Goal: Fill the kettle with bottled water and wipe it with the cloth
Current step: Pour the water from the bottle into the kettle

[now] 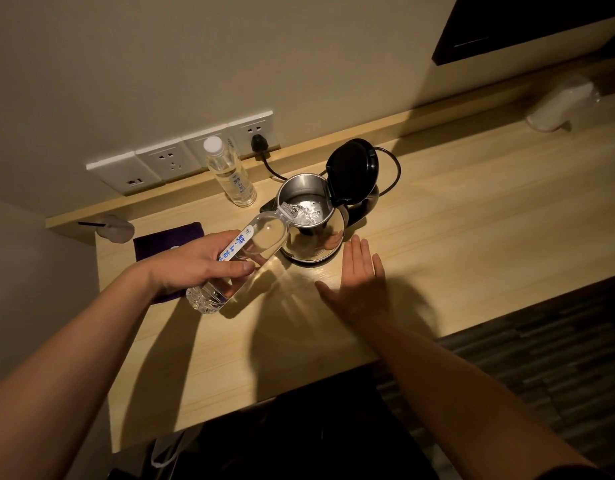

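A steel kettle (314, 233) stands on its base on the wooden desk, its black lid (353, 168) swung up and open. My left hand (198, 261) grips a clear water bottle (261, 237) tilted with its uncapped mouth over the kettle's rim; water streams into the kettle. My right hand (359, 278) lies flat on the desk with fingers apart, just right of the kettle's base, holding nothing. A dark purple cloth (167, 237) lies on the desk at the left, partly hidden under my left hand.
A second capped water bottle (230, 171) stands upright behind the kettle by the wall sockets (181, 155). The kettle's black cord (392, 168) runs to a plug in the wall. A small pale object (114, 228) lies far left. A white wrapped item (562, 102) sits far right.
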A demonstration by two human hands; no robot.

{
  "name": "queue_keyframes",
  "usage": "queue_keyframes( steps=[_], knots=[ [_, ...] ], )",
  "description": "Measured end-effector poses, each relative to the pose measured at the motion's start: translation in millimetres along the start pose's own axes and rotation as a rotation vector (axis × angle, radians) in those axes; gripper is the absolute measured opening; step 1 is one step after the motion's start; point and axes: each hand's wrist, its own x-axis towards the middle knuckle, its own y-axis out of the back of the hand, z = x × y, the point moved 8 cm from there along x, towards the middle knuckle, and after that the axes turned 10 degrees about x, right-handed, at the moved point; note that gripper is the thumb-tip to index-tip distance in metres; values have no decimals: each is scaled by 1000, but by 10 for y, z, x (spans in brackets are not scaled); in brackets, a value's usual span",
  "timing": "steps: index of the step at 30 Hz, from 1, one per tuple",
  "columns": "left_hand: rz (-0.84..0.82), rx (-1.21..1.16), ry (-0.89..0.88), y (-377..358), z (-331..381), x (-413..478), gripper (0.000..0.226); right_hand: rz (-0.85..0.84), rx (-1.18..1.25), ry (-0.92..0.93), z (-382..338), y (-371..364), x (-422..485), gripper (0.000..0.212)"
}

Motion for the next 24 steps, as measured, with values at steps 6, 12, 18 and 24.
queue_keyframes(
  steps=[6, 12, 18, 24],
  knots=[
    [-12, 13, -10, -6, 75, -21, 72, 9, -1, 3, 4, -3, 2, 108],
    [-4, 51, -18, 26, 136, -32, 89, 11, 1, 0, 13, -19, 2, 108],
    [-18, 81, 14, 26, 165, -62, 88, 2, -9, 3, 17, -31, -2, 108],
    [-9, 100, 50, 32, 168, -88, 51, -2, -13, 3, 19, -39, -9, 108]
  ],
)
